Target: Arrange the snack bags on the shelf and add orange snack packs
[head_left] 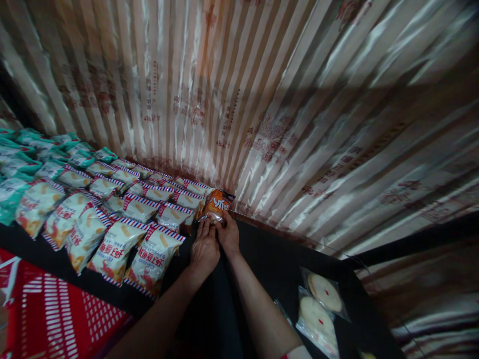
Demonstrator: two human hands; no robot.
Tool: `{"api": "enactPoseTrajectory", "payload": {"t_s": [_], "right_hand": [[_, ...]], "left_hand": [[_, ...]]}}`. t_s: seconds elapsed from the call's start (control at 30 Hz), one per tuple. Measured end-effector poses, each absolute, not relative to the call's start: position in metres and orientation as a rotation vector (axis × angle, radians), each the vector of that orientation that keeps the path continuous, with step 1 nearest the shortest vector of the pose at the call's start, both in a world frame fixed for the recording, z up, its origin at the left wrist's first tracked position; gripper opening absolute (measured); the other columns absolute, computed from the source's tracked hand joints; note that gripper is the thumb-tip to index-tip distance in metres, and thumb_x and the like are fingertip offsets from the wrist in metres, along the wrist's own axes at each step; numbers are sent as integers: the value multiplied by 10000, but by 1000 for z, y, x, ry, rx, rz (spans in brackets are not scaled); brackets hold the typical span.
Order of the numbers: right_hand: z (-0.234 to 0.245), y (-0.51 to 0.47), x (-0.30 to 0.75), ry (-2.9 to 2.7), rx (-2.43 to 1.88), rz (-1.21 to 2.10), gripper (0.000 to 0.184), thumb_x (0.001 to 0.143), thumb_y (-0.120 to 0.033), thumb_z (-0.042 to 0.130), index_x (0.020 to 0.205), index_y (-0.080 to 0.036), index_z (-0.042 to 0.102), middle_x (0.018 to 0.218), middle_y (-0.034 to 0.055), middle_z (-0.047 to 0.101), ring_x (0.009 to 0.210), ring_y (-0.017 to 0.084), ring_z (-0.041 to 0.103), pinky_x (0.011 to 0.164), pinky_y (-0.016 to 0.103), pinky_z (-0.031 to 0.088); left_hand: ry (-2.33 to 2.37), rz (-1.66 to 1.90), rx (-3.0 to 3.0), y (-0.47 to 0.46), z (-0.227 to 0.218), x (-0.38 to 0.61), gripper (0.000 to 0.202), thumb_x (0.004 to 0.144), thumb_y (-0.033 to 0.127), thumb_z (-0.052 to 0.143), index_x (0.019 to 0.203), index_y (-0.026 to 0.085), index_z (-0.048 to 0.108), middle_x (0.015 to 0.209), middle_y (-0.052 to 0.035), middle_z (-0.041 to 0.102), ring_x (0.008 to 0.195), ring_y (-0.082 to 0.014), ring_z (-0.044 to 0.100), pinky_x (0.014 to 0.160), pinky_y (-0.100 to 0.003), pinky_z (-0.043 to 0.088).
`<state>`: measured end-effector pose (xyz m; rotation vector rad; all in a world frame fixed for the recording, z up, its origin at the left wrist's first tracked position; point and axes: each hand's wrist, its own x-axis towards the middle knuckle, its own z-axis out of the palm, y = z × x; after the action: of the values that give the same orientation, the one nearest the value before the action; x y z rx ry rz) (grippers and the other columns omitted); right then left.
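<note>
An orange and dark snack bag (217,201) lies at the back edge of the black table, at the right end of the rows of white bags. My left hand (205,248) has its fingers laid over the near edge of this bag; its thumb is hard to make out. Close beside it, my right hand (228,235) pinches the bag's near right corner. Both forearms reach in from the bottom of the view. Just left of the orange bag sit several white snack bags (138,209) with red and blue striped ends.
Green snack bags (22,164) fill the far left. A red plastic basket (48,309) stands at the lower left, below the table edge. Round, pale flat items in clear wrap (318,319) lie at the right. A pleated, printed plastic sheet (239,99) hangs behind the table.
</note>
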<state>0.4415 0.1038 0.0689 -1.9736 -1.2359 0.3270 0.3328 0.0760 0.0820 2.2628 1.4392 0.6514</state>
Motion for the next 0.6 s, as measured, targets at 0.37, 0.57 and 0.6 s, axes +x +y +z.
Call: {"api": "enactPoseTrajectory", "payload": {"t_s": [0.37, 0.57, 0.6], "right_hand": [[74, 94, 442, -1234, -1934, 257, 562, 804, -302, 507, 1322, -85, 478, 1262, 162, 574, 1164, 237, 523, 1014, 366, 376], [80, 77, 440, -1237, -1946, 137, 426, 807, -252, 470, 1201, -123, 567, 1237, 139, 583, 1167, 236, 514, 1019, 380, 378], [81, 72, 438, -1243, -1933, 122, 413, 808, -244, 462, 1187, -128, 574, 1234, 135, 584, 1171, 233, 510, 1021, 384, 377]], "left_hand": [[1428, 635, 2269, 72, 89, 333, 488, 818, 68, 438, 1299, 46, 517, 1471, -176, 344, 1396, -290, 226, 1134, -374, 264], [1408, 741, 2322, 62, 91, 330, 458, 816, 66, 450, 1263, 50, 548, 1450, -184, 379, 1391, -300, 242, 1122, -391, 292], [1392, 765, 2340, 59, 91, 329, 442, 817, 65, 448, 1244, 49, 562, 1437, -186, 398, 1386, -300, 258, 1119, -393, 300]]}}
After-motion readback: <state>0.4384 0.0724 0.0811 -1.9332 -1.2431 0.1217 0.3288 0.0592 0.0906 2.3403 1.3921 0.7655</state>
